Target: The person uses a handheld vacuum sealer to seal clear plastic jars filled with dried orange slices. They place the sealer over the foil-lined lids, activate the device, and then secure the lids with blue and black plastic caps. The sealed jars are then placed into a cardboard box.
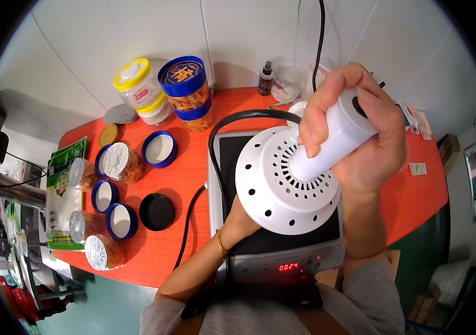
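My right hand [355, 130] is closed around the white cylindrical handle of a hand-held induction sealer [288, 184] with a round, vented head. The head is over the black top of a grey electric unit [279, 259] with a lit red display. My left hand [242, 222] reaches beneath the head from the lower left; its fingers are hidden, and so is anything they touch. To the left lie several clear jars of orange-brown food with foil-like covers, among them one jar [122, 163] with a whitish seal. Blue screw lids [159, 149] and a black lid [157, 212] lie near them.
Stacked blue-lidded jars [189, 92] and yellow-lidded containers [137, 88] stand against the wall, with a spray bottle [265, 78] farther right. A green-and-clear bag [64, 201] lies at the orange table's left edge. A black cable [217, 130] loops beside the unit.
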